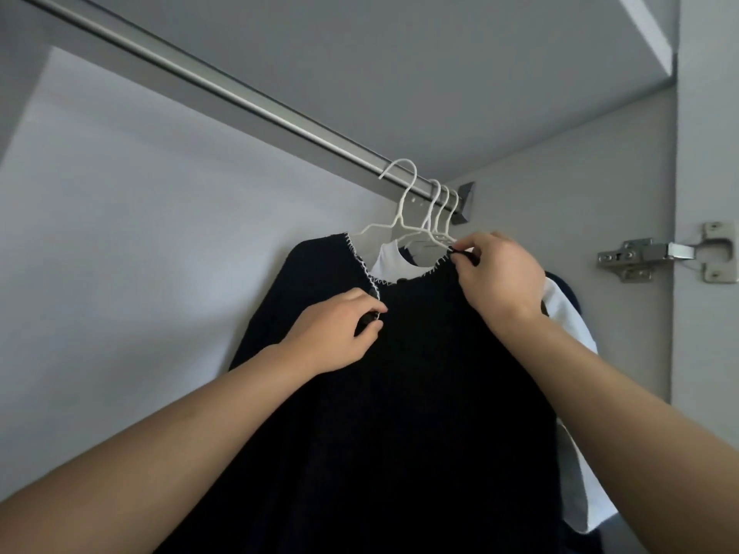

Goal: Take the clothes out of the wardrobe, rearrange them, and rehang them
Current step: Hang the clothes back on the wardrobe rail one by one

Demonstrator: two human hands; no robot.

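wardrobe rail (224, 84) above; both hands pinch black top (420, 393).

Found no readable text, label, brand, number or sign anywhere, neither on the black garment (400, 393), the white hangers (404, 217), the metal rail (224, 90) nor the door hinge (672, 251).

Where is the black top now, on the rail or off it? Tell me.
On. The black top hangs from a white hanger hooked over the rail; both hands grip its neckline.
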